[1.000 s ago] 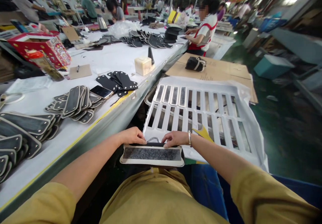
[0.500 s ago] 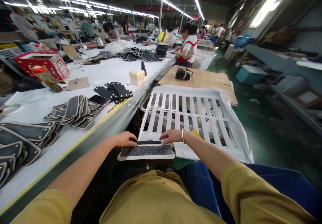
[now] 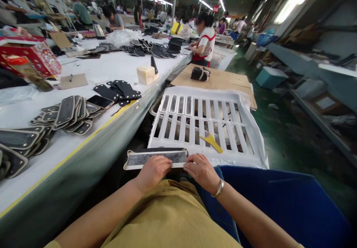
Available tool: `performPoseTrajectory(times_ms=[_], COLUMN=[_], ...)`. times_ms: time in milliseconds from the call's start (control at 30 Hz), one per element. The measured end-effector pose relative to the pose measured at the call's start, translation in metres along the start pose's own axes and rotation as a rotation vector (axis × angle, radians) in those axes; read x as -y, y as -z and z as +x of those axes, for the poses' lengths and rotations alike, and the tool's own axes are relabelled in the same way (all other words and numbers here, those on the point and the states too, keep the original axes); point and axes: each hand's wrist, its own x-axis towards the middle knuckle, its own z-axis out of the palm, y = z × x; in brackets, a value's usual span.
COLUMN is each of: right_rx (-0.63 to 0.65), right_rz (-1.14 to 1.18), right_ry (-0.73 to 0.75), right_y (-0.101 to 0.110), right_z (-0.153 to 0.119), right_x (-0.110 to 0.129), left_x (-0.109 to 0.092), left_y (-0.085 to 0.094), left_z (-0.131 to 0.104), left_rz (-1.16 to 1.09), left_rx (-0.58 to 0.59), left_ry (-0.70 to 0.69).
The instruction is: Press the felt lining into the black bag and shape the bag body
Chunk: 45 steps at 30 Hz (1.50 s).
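Observation:
A long piece with a speckled dark grey strip and a pale border [image 3: 145, 159] lies crosswise before me. Bent fingers of my left hand [image 3: 156, 170] press on its near edge, right of its middle. At its right end, my right hand [image 3: 202, 170] pinches the pale border; a bracelet circles that wrist. Just beyond lies a white slotted sheet [image 3: 174, 142], with several grey strips in its far left slots. A yellow scraper-like tool [image 3: 212, 142] rests on the sheet. What supports the long piece is hidden.
The white table [image 3: 83, 92] on the left bears stacked dark panels [image 3: 65, 111], black pieces [image 3: 122, 90], a phone [image 3: 100, 101] and a cream block [image 3: 146, 75]. Cardboard [image 3: 231, 80] lies behind the sheet. A blue bin [image 3: 267, 192] stands at right. A person [image 3: 205, 43] works farther off.
Both hands have moved from the piece's far edge to its near edge, the left one also rightward. The yellow tool is now uncovered. The view has shifted slightly.

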Motion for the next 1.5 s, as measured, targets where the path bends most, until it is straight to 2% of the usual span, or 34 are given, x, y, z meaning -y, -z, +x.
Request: performPoseTrajectory(times_ms=[300, 433, 600, 733, 933, 1167, 1300, 1500], right_rx=[-0.05, -0.039, -0.139, -0.158, -0.151, -0.172, -0.211, -0.252], right_rz=[-0.043, 0.016, 0.163, 0.168, 0.103, 0.023, -0.015, 0.089], right_ry=[0.045, -0.022, -0.146, -0.18, -0.17, -0.153, -0.171, -0.33], right_y=[-0.008, -0.01, -0.021, -0.025, -0.021, -0.022, -0.025, -0.034], right_z=[-0.002, -0.005, -0.012, -0.011, -0.007, -0.013, -0.011, -0.003], right_x=[-0.002, -0.003, -0.003, -0.004, -0.001, 0.008, 0.009, 0.014], left_x=[0.002, 0.0, -0.001, 0.0, -0.003, -0.013, -0.013, -0.014], left_y=[-0.006, -0.004, -0.004, -0.006, -0.009, -0.016, -0.018, -0.015], left_z=[-0.003, -0.003, -0.004, -0.003, 0.003, -0.002, -0.004, 0.003], left_rz=[0.095, 0.13, 0.137, 0.077, -0.012, 0.144, 0.177, 0.101], left_rx=[-0.038, -0.051, -0.036, -0.044, -0.053, -0.141, -0.14, -0.107], left_ry=[-0.031, -0.06, -0.059, -0.001, 0.133, 0.063, 0.047, 0.149])
